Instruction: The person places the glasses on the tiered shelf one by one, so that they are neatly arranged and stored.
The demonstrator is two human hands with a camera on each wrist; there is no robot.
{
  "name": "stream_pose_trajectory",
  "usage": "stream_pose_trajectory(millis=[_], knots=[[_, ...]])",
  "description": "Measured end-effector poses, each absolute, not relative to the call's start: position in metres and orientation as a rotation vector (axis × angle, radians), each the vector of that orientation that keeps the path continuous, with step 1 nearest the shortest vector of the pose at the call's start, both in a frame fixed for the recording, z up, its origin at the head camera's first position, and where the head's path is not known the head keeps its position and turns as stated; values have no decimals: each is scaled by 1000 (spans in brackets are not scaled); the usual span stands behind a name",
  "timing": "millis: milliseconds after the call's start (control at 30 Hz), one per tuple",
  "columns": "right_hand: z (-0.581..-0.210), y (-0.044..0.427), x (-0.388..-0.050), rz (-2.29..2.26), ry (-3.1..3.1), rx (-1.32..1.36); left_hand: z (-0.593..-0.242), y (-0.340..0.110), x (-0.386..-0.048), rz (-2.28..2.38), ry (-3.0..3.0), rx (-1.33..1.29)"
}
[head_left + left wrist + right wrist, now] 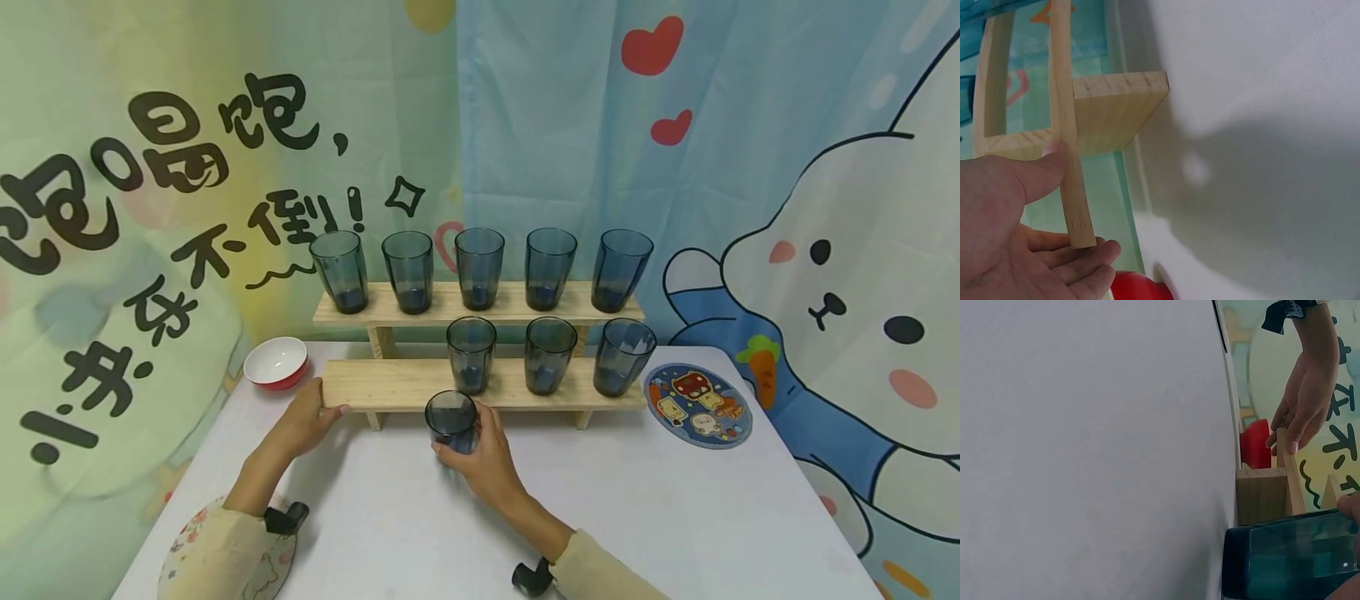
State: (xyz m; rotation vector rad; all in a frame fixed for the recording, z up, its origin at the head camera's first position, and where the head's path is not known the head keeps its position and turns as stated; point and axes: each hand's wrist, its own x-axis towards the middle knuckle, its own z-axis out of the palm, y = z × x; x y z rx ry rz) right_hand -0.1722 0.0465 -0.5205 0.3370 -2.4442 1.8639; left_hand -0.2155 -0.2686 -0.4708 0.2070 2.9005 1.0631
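My right hand (487,461) grips a blue-tinted drinking glass (452,421), thumb on the near side, just in front of the lower shelf. In the right wrist view this glass (1291,556) has its base close to the white tabletop; whether they touch I cannot tell. My left hand (306,417) holds the left end of the two-tier wooden rack (382,385). Its thumb lies on the front edge of the board (1071,181), with the fingers at the board's end. Several matching glasses (480,271) line the upper tier, and three more (551,357) stand on the lower tier's middle and right.
A red bowl with a white inside (276,363) sits left of the rack. To the right lies a round blue cartoon mat (699,407). Another round patterned mat (273,554) is partly under the left forearm. A printed curtain (540,108) hangs behind the white table (637,508).
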Motion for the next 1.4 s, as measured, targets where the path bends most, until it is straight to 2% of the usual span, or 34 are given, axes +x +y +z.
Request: stream_pose_trajectory(millis=[467,833,1067,1400], knots=[[-511,44,-172,1869,-2451,407,-471,-268,-215,1078,2900,210],[-474,31,-172,1909,-2412,476,-470,-268,-215,1062,2906,213],[-452,15,-182,1905,-2405,508,-469,-269,-215,1052,2904,202],[-442,-10,-200,1857,-2404,516,-471,-268,-215,1063,2914,199]])
